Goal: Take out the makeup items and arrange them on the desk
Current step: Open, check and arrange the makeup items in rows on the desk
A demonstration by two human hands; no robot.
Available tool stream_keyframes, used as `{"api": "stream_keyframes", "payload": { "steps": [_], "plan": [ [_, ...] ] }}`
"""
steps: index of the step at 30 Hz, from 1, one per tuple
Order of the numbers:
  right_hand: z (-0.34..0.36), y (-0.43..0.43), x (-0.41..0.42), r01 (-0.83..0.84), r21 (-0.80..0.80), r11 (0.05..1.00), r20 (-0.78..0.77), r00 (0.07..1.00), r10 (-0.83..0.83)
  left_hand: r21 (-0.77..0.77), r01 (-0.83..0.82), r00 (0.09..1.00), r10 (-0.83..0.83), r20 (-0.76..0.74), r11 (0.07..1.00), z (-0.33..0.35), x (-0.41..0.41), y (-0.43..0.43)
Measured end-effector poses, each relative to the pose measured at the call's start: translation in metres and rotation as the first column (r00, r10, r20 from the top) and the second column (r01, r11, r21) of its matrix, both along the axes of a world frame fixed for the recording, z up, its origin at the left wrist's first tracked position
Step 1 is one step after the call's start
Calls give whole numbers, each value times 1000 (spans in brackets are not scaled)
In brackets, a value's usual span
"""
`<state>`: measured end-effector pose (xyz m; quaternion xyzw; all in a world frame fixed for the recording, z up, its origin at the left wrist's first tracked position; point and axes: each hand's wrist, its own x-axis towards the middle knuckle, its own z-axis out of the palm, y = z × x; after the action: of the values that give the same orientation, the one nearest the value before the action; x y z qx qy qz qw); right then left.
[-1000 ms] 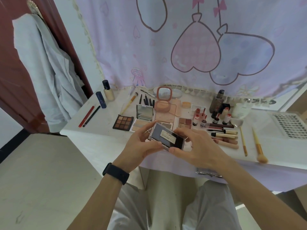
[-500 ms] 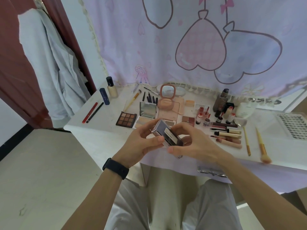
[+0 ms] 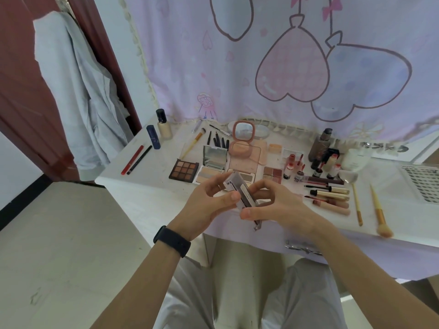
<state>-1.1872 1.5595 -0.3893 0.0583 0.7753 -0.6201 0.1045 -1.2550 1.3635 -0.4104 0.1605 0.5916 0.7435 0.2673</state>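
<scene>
Left hand [image 3: 206,205]: thumb pressed on the near face of the small case [image 3: 242,193], other fingers curled round its far edge. Right hand [image 3: 280,205]: thumb under the lower corner, fingers bent over the top. Both hands are clamped on this one case, which is held tilted on edge just above the front of the desk [image 3: 147,195], touching nothing on it. Dark side with a white label faces up.

A small metal part [image 3: 257,225] shows below the right thumb; what it is cannot be told. One black wristband [image 3: 172,241] on the left wrist.

Hands and case cover the near end of the pink flat palette [image 3: 242,162].

Count on the desk, left to right:
- two pencils [image 3: 135,160], one red and one black, side by side
- one blue tube [image 3: 153,140] and one foundation bottle [image 3: 164,124], upright
- one nine-pan brown palette [image 3: 183,171]
- one open mirrored palette [image 3: 212,163]
- short black sticks [image 3: 218,138], four or five
- one round pink compact [image 3: 242,141], lid up
- one four-pan red palette [image 3: 272,174]
- a cluster of small bottles [image 3: 308,167], too crowded to count
- two long-handled brushes [image 3: 380,214] on the right, a third brush [image 3: 193,143] at the back left

Heart-print curtain [image 3: 292,67] hangs behind the desk. One grey shirt [image 3: 78,91] hangs on the door at left.
</scene>
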Motion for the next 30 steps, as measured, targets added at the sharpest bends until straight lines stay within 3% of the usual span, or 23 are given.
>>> {"api": "stream_keyframes", "payload": {
  "steps": [7, 11, 16, 19, 22, 26, 30],
  "plan": [
    [6, 3, -14, 4, 36, 999, 58, 998, -6, 125, 125, 990, -132, 57, 984, 11, -5, 3],
    [12, 0, -15, -9, 163, 987, 41, 999, 2, 147, 182, 980, -192, 56, 972, 8, -9, -1],
    [4, -10, -15, 204, 118, 972, -74, 978, -196, 12, -100, 993, 99, 57, 995, 7, -6, 8],
    [-1, -22, -9, 317, 246, 916, -246, 934, -258, -79, -267, 962, 270, 35, 960, 8, -4, 16],
    [-6, -33, 1, 368, 332, 869, -382, 895, -233, -176, -220, 975, 222, -10, 959, 11, 1, 22],
    [-11, -33, 9, 219, 170, 961, -370, 918, -144, -203, -129, 991, 119, -63, 971, 12, 1, 19],
    [-6, -22, 10, 119, 63, 991, -304, 948, -94, -138, -51, 999, 52, -2, 989, 16, 1, 10]
  ]
}}
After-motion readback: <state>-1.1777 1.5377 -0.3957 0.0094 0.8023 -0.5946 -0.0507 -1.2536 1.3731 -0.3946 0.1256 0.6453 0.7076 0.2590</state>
